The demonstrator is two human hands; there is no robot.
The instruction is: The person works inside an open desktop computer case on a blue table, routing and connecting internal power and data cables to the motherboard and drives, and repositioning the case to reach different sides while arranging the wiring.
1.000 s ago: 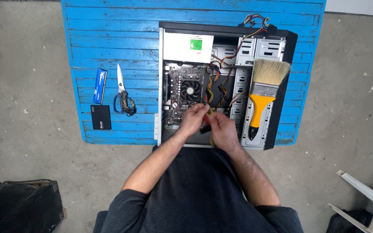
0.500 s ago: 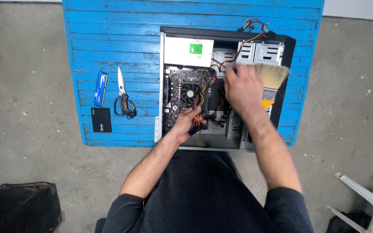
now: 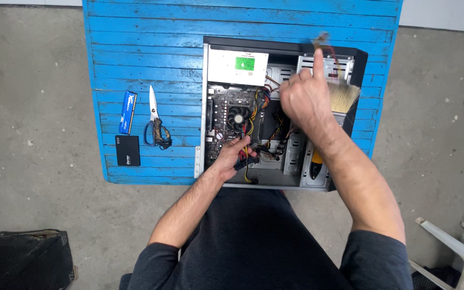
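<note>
An open black metal computer case (image 3: 356, 59) lies on its side on the blue painted plank table (image 3: 146, 48), toward the table's right. The left hand (image 3: 231, 157) is inside the case's near part, fingers closed around a bundle of red, yellow and black wires (image 3: 248, 161) just right of the green motherboard's round black fan (image 3: 237, 116). The right hand (image 3: 304, 96) is raised over the case's far right, forefinger pointing far; whether it grips anything I cannot tell. A wide pale-bristled paintbrush with a yellow handle (image 3: 345, 96) lies just right of it. Left of the case lie scissors (image 3: 156, 121), a blue memory stick (image 3: 128, 111) and a flat black drive (image 3: 127, 150).
</note>
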